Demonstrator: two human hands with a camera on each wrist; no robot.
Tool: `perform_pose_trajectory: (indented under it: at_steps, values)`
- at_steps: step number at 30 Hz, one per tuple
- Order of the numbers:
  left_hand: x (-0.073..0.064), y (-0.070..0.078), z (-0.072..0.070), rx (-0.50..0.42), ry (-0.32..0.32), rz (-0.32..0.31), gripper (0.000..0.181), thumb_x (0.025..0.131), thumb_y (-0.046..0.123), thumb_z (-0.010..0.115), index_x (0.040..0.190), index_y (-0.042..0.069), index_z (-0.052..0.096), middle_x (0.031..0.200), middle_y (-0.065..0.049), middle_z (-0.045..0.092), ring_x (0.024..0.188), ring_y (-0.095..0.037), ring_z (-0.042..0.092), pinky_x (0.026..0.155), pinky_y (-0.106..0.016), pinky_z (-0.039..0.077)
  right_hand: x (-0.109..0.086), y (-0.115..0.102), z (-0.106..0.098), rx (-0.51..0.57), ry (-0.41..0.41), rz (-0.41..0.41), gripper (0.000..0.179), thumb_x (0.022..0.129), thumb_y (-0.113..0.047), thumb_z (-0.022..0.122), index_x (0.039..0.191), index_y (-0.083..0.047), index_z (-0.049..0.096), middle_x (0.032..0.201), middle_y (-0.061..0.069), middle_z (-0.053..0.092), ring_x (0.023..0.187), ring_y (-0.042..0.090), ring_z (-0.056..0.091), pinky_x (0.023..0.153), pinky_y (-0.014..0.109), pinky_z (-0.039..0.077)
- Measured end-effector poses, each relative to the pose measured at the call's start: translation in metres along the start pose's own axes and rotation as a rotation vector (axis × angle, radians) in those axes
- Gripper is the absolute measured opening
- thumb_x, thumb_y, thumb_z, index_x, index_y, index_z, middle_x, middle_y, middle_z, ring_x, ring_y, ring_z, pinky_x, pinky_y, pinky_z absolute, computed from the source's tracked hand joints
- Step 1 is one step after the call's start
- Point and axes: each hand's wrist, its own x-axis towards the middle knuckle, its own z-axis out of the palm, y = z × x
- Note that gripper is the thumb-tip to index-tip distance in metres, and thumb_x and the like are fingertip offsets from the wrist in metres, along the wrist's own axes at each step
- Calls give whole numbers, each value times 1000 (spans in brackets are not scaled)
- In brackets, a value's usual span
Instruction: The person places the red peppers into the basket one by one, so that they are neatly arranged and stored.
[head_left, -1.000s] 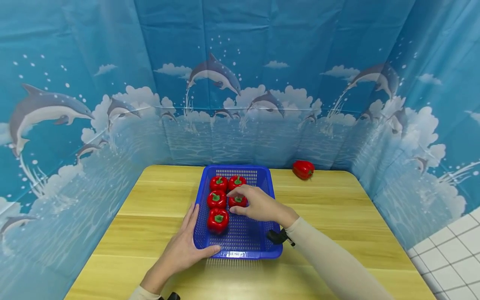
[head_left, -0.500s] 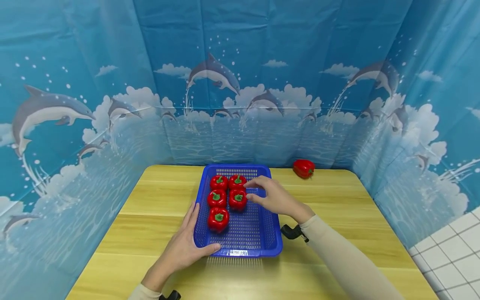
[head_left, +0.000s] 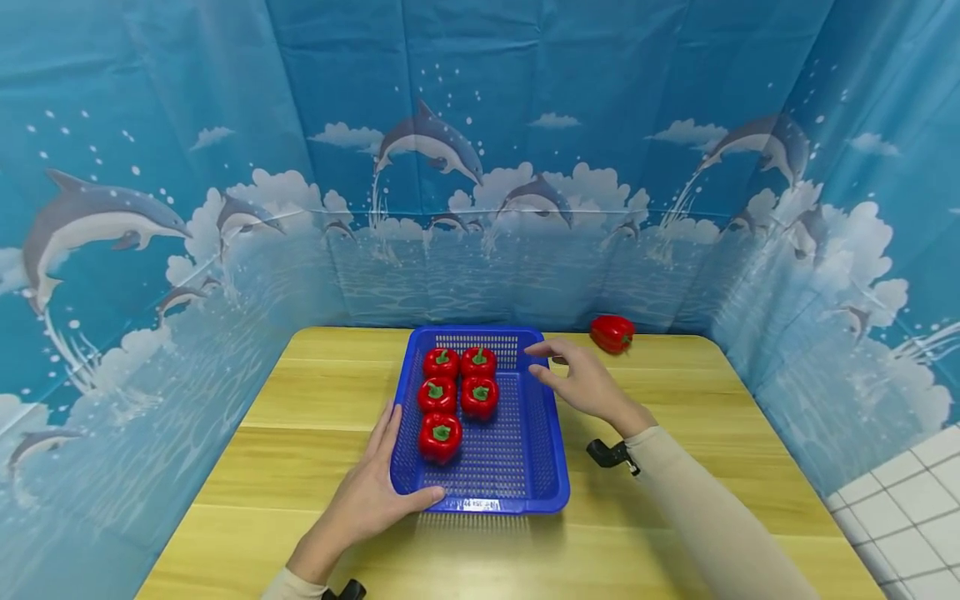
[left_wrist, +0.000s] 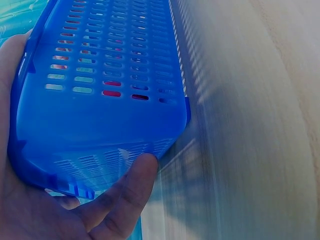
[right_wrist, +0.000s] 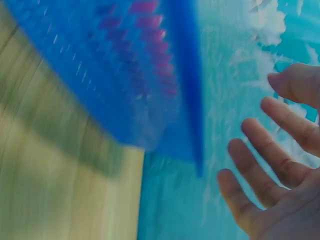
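Note:
On the wooden table stands a blue plastic basket (head_left: 501, 467) with slotted walls. Several red bell peppers (head_left: 440, 437), green stems up, sit in its left and middle part. My left hand (head_left: 365, 493) grips the basket's near-left corner, thumb on the front rim and fingers along the left side; the left wrist view shows the fingers bent round the corner. Past the basket's right rim hovers my right hand (head_left: 588, 387), holding nothing, its fingers spread and slightly bent in the right wrist view. A further red bell pepper (head_left: 612, 333) lies on its side at the table's back right.
The yellow wooden table (head_left: 675, 433) meets a blue dolphin-print curtain (head_left: 480, 258) along its back edge and sides. White tiles (head_left: 900, 492) show at the lower right. A black wrist strap (head_left: 611, 455) hangs below the right sleeve.
My right hand has left the pepper in the middle of the basket and moved right, over and past the right rim. The left hand stays on the basket's corner.

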Motion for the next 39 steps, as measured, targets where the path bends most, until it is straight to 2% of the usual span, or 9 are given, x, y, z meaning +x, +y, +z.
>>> perform_pose_trajectory:
  at_steps: [6, 9, 17, 23, 28, 30, 35, 39]
  values:
    - [0, -1, -2, 11, 3, 1, 145, 86, 75, 93, 190, 30, 1, 200, 0, 0, 173, -55, 40, 126, -80, 50, 4, 35, -1, 2, 118, -8, 37, 115, -17, 76, 150, -5, 75, 149, 20, 74, 142, 45, 71, 123, 73, 57]
    - [-1, -2, -2, 8, 3, -1, 145, 86, 73, 94, 190, 30, 2, 200, 1, 0, 173, -56, 40, 125, -80, 51, 4, 54, -1, -1, 151, 3, 41, 115, -18, 76, 154, -6, 72, 154, 20, 69, 145, 48, 66, 123, 75, 55]
    - [-5, -4, 1, 5, 3, -11, 146, 86, 73, 95, 190, 31, 2, 200, 3, 0, 173, -55, 40, 126, -80, 50, 3, 99, -5, 19, 223, 75, 49, 118, -24, 72, 164, -10, 63, 167, 25, 54, 156, 50, 51, 130, 77, 44]
    - [-3, -6, 1, 9, 11, -10, 145, 85, 74, 94, 190, 33, 2, 200, 5, 0, 172, -54, 42, 125, -80, 51, 7, 127, -10, 3, 324, 142, 57, 115, -26, 76, 167, -7, 59, 174, 30, 46, 158, 56, 47, 127, 78, 47]
    - [0, -5, 0, 14, 1, -6, 145, 85, 76, 93, 190, 32, 2, 200, 4, 1, 174, -53, 40, 125, -79, 52, 8, 148, -15, -21, 390, 217, 66, 111, -25, 82, 169, -7, 56, 180, 30, 39, 163, 57, 35, 123, 81, 47]
    - [0, -5, 0, 10, 0, -7, 145, 85, 76, 93, 190, 33, 2, 200, 3, 1, 174, -53, 40, 124, -80, 53, 7, 156, -18, -29, 393, 251, 72, 110, -26, 84, 172, -8, 53, 184, 30, 34, 165, 59, 29, 123, 85, 42]
    - [1, -5, 1, 1, 4, -9, 145, 85, 75, 93, 189, 35, 2, 200, 3, 2, 173, -54, 42, 123, -81, 52, 9, 171, -22, -27, 336, 330, 91, 107, -29, 88, 183, -16, 39, 192, 29, 15, 171, 64, 12, 125, 93, 29]
    - [2, -6, 1, 2, 9, -7, 144, 85, 74, 93, 189, 35, 2, 200, 2, 3, 172, -54, 42, 124, -81, 52, 14, 179, -23, 0, 314, 370, 99, 107, -32, 87, 186, -18, 30, 194, 29, 9, 172, 64, 9, 126, 94, 29]
